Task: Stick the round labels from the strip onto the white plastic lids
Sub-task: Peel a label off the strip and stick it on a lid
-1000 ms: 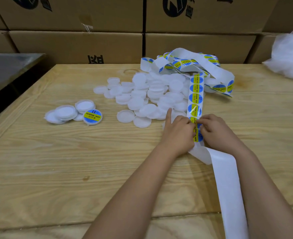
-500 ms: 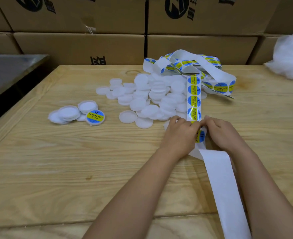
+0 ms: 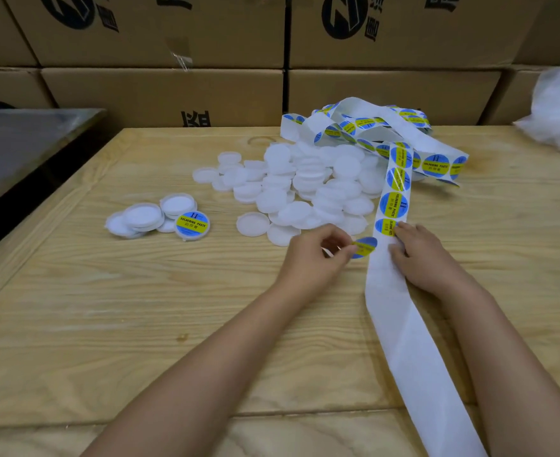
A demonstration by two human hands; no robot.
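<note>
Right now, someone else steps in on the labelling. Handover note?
Left hand: pinching one peeled round label by its edge, clear of the strip.
Right hand: pressing the strip flat on the table; the next label sits just past its fingertips.
Bare backing trails toward the near edge; the unused strip lies tangled behind the lids.
Done: one labelled lid shows in the small left group; the others there show no label from here.
Left: the large pile of plain lids. Stick the held label on one, then continue.
</note>
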